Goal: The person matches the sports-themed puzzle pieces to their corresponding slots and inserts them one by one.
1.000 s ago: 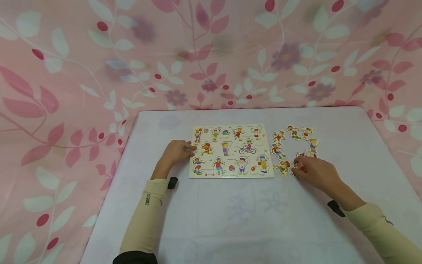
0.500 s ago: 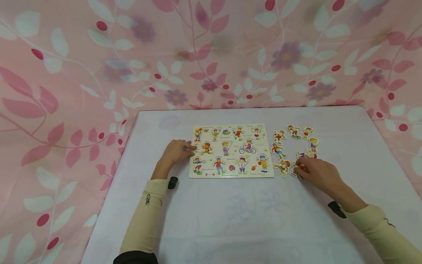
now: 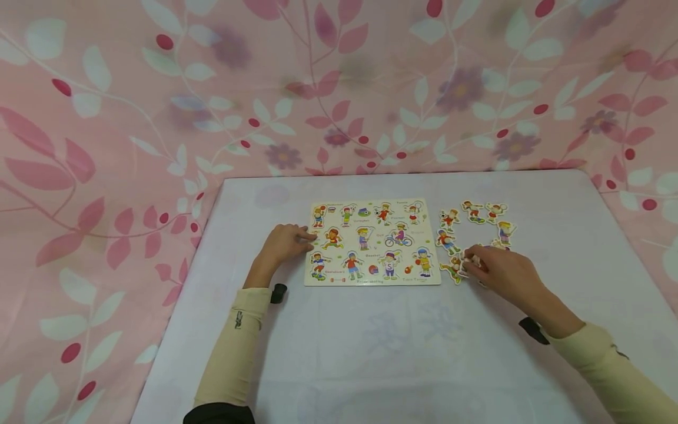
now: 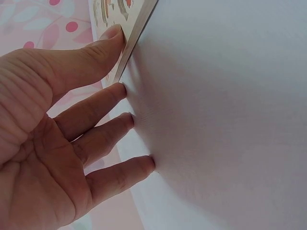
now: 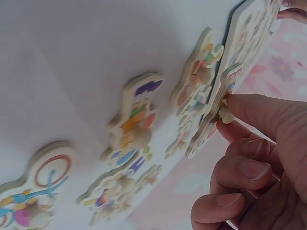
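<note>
The left hand lies flat with straight fingers pressing the puzzle board's left edge. Right of the board, near the table's right side, the right hand pinches a figure piece by its knob, tilted up among loose pieces; the board lies to its left.

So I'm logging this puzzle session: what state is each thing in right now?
Board: flat on the table, its slots empty.
Left hand: fingers straight, touching the board's left edge.
Right hand: pinching one piece by its peg.
Held piece: tilted, lifted off the table.
Loose pieces: flat, right of the board.
</note>
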### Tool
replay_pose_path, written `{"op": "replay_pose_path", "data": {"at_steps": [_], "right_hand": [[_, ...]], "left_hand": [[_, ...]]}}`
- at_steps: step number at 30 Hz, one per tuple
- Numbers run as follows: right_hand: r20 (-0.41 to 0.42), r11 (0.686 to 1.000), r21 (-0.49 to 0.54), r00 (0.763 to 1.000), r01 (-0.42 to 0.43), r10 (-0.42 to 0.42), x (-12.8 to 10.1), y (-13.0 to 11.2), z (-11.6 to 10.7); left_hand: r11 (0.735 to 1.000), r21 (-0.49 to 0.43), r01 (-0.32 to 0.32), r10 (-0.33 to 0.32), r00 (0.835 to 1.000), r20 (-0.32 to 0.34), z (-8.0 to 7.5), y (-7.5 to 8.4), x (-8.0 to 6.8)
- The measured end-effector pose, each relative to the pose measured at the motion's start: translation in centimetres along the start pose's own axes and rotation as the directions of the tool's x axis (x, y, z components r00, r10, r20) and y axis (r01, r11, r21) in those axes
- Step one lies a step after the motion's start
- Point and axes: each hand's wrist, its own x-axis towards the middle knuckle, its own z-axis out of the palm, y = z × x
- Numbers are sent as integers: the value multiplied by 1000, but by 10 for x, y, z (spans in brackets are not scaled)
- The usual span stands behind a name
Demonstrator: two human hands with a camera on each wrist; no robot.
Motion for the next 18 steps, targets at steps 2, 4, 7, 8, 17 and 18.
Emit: {"op": "replay_pose_path", "data": {"at_steps": [2,4,7,8,17,18], "right_hand": [[7,1000,7,1000,0,0,4,-2,0],[16,1000,13,1000,1,-1,9,-5,0],[13,1000,15,1000,14,-14,18,-10,1],[16,1000,19,1000,16,-17,21,-12,1],[8,998,26,998,59,-59,56,-31,6],[10,998,25,998,60,-60,60,-33,7]], "left_hand": [[1000,2,-1,1,1000,-1,0,0,0],[1000,7,0,0,1000,-1,0,0,0],[1000,10,4,-4,1000,1,-1,0,-1],[1000,10,5,-5,1000,2,-1,0,-1],[1000,-2,4,-4,1000,-5,1,-2,-1],[1000,1,0,0,1000,-6,1,-2,-1]]}}
